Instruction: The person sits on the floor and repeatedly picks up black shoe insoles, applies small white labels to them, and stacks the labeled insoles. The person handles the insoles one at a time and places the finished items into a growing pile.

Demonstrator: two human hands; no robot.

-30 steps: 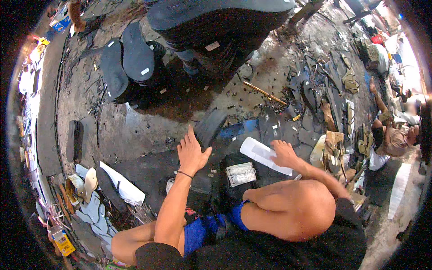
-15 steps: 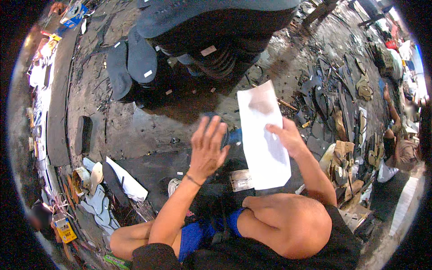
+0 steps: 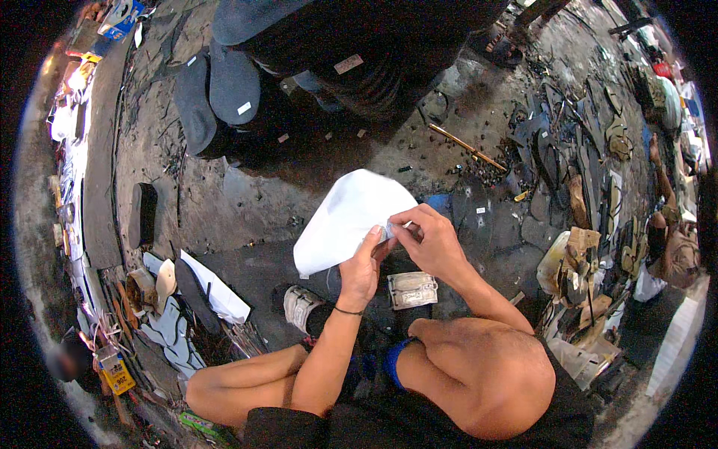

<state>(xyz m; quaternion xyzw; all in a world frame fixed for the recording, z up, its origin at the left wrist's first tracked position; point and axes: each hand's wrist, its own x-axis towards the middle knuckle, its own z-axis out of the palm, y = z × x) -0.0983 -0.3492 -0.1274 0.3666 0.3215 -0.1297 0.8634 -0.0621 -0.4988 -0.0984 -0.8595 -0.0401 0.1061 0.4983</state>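
Note:
My left hand (image 3: 362, 271) is closed on the lower right edge of a white sheet (image 3: 351, 217), thumb on top. The sheet looks like paper and is bent, tilting up and left from my fingers. My right hand (image 3: 434, 243) pinches at the same edge, its thumb and forefinger close to my left thumb. A small pale patch (image 3: 388, 230) shows between the fingertips; what it is I cannot make out. Beyond the hands stand stacks of dark shoe soles (image 3: 235, 84), some bearing small white labels (image 3: 244, 108).
A single dark sole (image 3: 142, 215) stands at left. A thin wooden stick (image 3: 467, 147) lies on the floor ahead. Sole offcuts (image 3: 550, 153) are heaped at right, with cardboard scraps (image 3: 583, 239) nearer. My feet wear light-strapped sandals (image 3: 412, 290). A yellow box (image 3: 117, 376) sits at lower left.
The white sheet has swung left and turned, from my right hand alone into both hands. My left hand has come down and right from near a dark object to grip it.

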